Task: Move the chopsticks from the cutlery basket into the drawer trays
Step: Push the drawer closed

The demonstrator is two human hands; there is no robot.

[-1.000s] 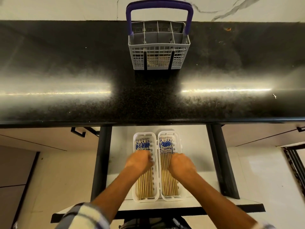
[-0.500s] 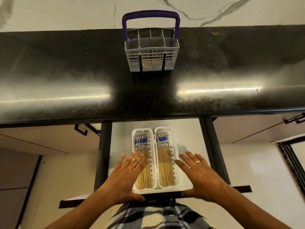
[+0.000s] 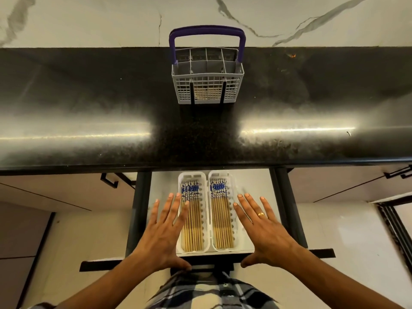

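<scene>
Taking the two white trays (image 3: 209,219) in the open drawer (image 3: 249,184) as landmark: the left hand (image 3: 163,235) lies just left of them, flat, fingers spread, index tip over the left tray's rim, holding nothing. Inside, the chopsticks (image 3: 192,219) fill both trays, long axes running toward the counter, blue-patterned ends pointing away from the person. The right hand (image 3: 262,230) mirrors it just right, splayed and empty. Both hands sit equally near. Beyond, the cutlery basket (image 3: 207,76) looks emptied, so the transfer seems finished.
</scene>
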